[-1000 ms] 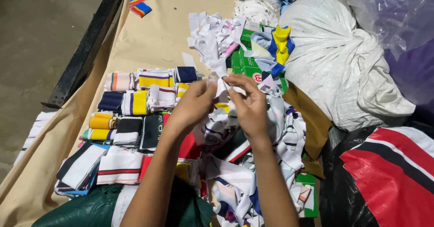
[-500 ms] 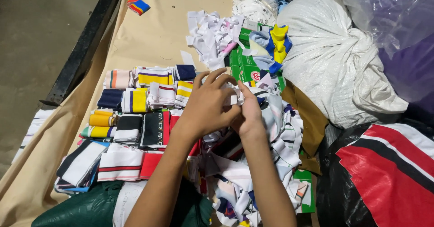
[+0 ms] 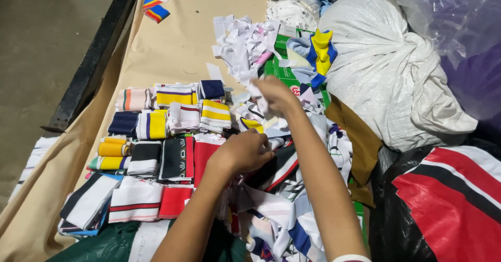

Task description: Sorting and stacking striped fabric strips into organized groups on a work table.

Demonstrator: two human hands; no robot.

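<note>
Currently, right hand (image 3: pixel 274 92) fingers are pinching a white fabric strip (image 3: pixel 257 92) shut; left hand (image 3: pixel 245 151) is gripping the loose pile (image 3: pixel 292 189), sorting

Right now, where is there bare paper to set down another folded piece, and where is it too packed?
Free: the brown paper between the black rail, the lone striped piece and the white scrap pile. Crowded: the folded rows and the loose heap under the left hand and right hand.
</note>
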